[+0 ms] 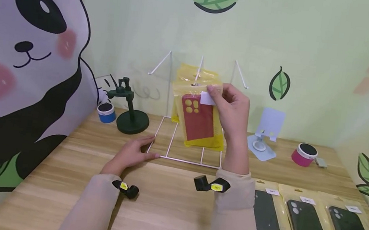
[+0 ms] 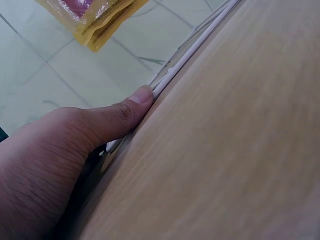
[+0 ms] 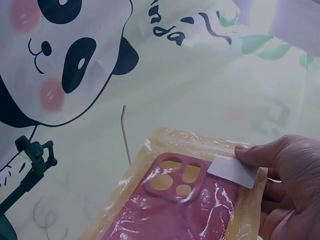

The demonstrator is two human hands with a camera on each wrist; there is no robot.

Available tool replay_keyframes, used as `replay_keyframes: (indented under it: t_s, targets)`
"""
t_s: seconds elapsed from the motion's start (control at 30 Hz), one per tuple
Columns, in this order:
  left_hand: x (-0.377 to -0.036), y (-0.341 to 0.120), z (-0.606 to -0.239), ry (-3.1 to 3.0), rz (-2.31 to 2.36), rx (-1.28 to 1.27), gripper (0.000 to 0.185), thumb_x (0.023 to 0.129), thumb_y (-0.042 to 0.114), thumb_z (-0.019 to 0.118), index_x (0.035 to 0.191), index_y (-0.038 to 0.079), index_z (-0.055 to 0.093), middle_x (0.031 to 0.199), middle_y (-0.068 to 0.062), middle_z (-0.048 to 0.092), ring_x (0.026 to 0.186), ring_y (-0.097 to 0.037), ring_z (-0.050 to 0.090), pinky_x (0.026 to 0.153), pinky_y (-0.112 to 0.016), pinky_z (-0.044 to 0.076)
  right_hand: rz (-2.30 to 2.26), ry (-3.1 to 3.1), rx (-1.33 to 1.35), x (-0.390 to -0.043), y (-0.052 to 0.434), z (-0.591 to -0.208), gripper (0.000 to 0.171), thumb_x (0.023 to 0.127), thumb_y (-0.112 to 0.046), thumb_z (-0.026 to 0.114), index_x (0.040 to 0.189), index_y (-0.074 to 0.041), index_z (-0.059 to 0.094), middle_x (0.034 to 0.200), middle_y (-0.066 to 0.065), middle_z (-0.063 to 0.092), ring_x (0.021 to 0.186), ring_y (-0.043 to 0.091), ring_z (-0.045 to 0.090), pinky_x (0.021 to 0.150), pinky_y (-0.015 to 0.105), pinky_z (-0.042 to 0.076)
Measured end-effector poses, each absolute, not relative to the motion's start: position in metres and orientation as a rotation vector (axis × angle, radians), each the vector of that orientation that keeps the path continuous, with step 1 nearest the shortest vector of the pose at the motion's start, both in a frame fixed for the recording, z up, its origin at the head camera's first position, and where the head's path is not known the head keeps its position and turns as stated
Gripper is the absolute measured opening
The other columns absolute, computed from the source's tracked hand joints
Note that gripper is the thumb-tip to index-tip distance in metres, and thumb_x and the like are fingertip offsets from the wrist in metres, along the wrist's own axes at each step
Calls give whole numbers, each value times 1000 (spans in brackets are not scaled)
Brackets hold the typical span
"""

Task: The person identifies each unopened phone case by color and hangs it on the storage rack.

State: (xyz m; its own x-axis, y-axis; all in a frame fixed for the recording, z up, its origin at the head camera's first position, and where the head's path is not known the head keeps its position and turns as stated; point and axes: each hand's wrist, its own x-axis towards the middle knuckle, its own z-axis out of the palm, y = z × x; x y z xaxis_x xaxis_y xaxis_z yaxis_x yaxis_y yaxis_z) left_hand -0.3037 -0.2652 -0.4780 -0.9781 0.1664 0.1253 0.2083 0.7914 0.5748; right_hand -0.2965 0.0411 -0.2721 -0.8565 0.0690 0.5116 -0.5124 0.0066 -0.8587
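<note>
At the centre of the head view, the right hand (image 1: pixel 233 111) pinches the top edge of a yellow, glossy plastic pouch holding a red phone case (image 1: pixel 199 118), thumb on its white paper label (image 1: pixel 208 98), and holds it up in front of the white wire display rack (image 1: pixel 193 93), close to the middle prong, where more yellow pouches hang behind it. In the right wrist view the pouch (image 3: pixel 185 200) fills the lower middle of the frame, its film wrinkled and shiny.

The pouch is probably light and floppy, the film slick, with only the case inside lending stiffness; the reinforced header strip near the label looks the surest place to hold, since the hang hole sits there.

Left of centre, the left hand (image 1: pixel 133 154) lies flat with fingers relaxed on the wooden worktop (image 1: pixel 167 210), its thumb (image 2: pixel 135 107) pressing against the rack's base wire (image 2: pixel 190 60). Black cases in similar pouches (image 1: pixel 308 225) lie at the lower right.
</note>
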Motion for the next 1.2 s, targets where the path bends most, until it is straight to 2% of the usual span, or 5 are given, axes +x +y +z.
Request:
replay_keyframes:
  t_s: [0.3,0.57,0.7,0.97,1.2]
  targets:
    - [-302,-267,-477,-2923,-947,-289,88,82,69,69,151,19,49,156,-3,43,146,-28,36,118,-54,28,1938,-1878,437,-306,34,-279,29,87,-36,80,93,-8,76,82,7,66,77,20,55,65,27,47]
    - [-303,-267,-477,-2917,-933,-309,85,83,66,71,150,18,50,155,-5,45,145,-28,37,118,-52,28,2002,-1782,464,-305,32,-278,28,86,-34,81,94,-8,77,85,9,70,79,23,60,67,28,51]
    - [-303,-267,-476,-2921,-938,-304,85,83,65,71,150,18,50,155,-4,45,145,-28,37,118,-52,28,1978,-1801,394,-307,30,-280,31,87,-38,80,94,-8,76,85,7,70,77,21,60,65,26,51]
    - [-304,-268,-478,-2915,-922,-326,84,83,64,72,150,18,51,156,-1,44,145,-26,37,118,-50,29,1923,-1867,272,-315,25,-287,30,89,-36,78,93,-6,76,81,6,67,75,17,55,65,26,45]
    - [-304,-268,-478,-2916,-929,-326,83,83,62,73,150,18,50,157,-1,43,146,-27,36,118,-51,29,1909,-1906,250,-322,24,-292,28,93,-33,75,97,-5,76,88,7,71,78,17,55,67,26,45]
